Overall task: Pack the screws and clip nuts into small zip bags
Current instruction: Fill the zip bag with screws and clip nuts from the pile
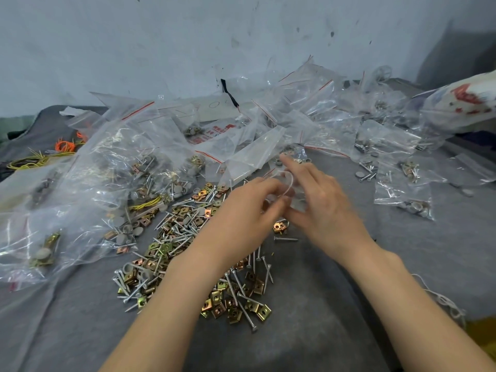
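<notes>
**Small Bag Held Over a Heap of Fasteners**

Two bare hands meet above a work surface covered in a grey felt-like cloth, with a small clear plastic zip bag between them. The left hand has its fingers curled in and pinches the bag's near edge. The right hand lies against the bag's other side with fingers mostly extended. Motion blur hides whether it grips the plastic or only touches it.

Directly below and to the left of the hands, long silver metal screws and brass-coloured square clip nuts lie mixed in one loose heap on the cloth — some under the left forearm. A single screw lies apart, just beneath the right hand.

Large clear plastic bags holding more screws, clip nuts and grey round caps sprawl to the left of the heap. Behind the hands, empty zip bags with red seal lines pile up against a scuffed white wall. To the right, small filled zip bags rest on the cloth, well apart from the heap. Thin yellow and orange loops — bands or wire, too small to tell — sit at the far left edge.
</notes>
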`<control>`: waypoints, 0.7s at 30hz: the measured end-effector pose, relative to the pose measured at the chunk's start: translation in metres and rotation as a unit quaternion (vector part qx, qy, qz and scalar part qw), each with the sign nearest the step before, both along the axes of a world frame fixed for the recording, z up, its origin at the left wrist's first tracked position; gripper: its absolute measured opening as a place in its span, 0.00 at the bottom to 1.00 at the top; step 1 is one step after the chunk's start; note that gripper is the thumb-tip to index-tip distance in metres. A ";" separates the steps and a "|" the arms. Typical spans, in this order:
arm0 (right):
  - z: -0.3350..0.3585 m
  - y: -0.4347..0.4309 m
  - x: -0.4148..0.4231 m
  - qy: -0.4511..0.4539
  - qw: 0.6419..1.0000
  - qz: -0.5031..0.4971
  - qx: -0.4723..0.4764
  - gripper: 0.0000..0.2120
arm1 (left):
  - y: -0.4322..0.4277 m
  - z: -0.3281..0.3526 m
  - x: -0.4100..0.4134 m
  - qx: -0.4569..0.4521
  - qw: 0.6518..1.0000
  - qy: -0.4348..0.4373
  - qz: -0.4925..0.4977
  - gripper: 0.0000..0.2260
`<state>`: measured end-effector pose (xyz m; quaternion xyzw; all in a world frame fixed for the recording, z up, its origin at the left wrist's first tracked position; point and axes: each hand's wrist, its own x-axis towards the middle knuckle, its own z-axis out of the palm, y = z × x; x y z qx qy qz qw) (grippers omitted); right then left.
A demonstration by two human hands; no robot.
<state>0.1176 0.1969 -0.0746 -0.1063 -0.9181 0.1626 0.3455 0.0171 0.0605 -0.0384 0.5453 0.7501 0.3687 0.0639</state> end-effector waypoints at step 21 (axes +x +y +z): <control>0.006 -0.004 0.003 0.030 0.998 -0.052 -0.028 0.30 | -0.006 0.000 -0.015 0.094 0.991 0.032 0.094 0.10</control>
